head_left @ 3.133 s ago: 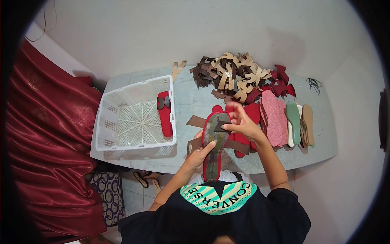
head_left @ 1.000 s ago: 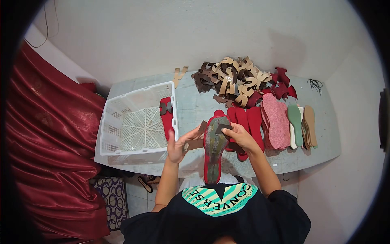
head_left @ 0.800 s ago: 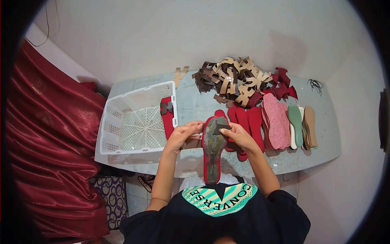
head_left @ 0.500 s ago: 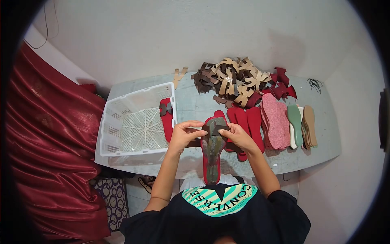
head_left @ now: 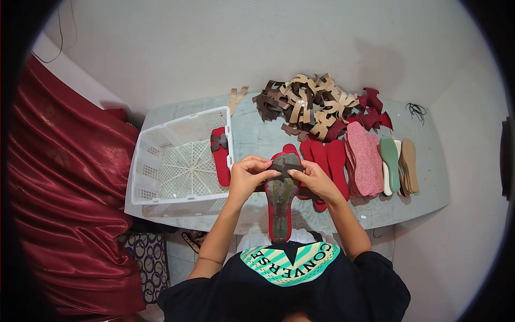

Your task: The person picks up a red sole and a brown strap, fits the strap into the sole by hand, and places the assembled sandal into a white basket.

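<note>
A sole (head_left: 280, 209) with a red rim and a dark, glossy underside is held upright in front of my chest. A dark brown strap (head_left: 285, 168) passes around it, its ends folded onto the underside near the top. My left hand (head_left: 253, 174) pinches the strap at the sole's left edge, thumb on the folded end. On the right edge, my right hand (head_left: 312, 177) pinches the other end, its thumb pressing on it. Just behind the sole lie several red soles (head_left: 336, 166).
A white plastic basket (head_left: 182, 198) at the left holds a red sole with a dark strap (head_left: 220, 161). Cut straps (head_left: 306, 102) are heaped at the back. Pink soles (head_left: 366, 161), green soles (head_left: 390, 161) and tan soles (head_left: 409, 163) lie at the right.
My left hand has shifted slightly to the right, its thumb further over the sole. The strap's left end lies nearer the middle of the underside.
</note>
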Available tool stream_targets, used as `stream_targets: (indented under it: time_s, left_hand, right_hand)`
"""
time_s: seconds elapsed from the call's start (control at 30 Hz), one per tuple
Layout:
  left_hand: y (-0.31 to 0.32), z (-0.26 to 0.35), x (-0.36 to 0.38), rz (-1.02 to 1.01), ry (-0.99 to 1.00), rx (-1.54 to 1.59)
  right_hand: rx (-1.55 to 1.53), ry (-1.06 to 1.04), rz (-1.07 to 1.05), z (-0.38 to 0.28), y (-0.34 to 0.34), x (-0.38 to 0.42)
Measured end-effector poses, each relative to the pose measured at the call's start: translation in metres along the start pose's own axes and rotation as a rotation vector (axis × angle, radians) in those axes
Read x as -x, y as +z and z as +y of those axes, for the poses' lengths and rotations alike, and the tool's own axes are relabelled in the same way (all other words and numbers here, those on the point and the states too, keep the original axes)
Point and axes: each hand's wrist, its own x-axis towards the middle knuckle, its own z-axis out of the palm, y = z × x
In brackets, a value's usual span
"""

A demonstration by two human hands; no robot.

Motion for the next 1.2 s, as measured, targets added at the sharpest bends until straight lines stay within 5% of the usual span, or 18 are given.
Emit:
stream_targets:
  time_s: [0.17,0.23,0.37,0.77,1.2]
  left_hand:
    - [0.004,0.001,0.0,0.015,0.035,-0.025]
    - [0.006,0.014,0.0,0.009,-0.242,-0.019]
    - [-0.002,0.009,-0.011,-0.02,-0.141,0.0]
    - [-0.017,0.019,-0.056,-0.726,-0.276,-0.266]
    - [-0.012,0.02,-0.05,-0.785,-0.346,-0.198]
  right_hand:
    - [-0.008,-0.015,0.008,0.002,-0.002,0.001]
    - [-0.017,-0.021,0.011,0.0,0.001,0.002]
    - [0.012,-0.032,-0.007,-0.004,0.003,0.004]
    - [0.084,-0.032,-0.088,-0.012,0.002,0.001]
    - [0.137,-0.08,-0.12,-0.013,0.002,0.006]
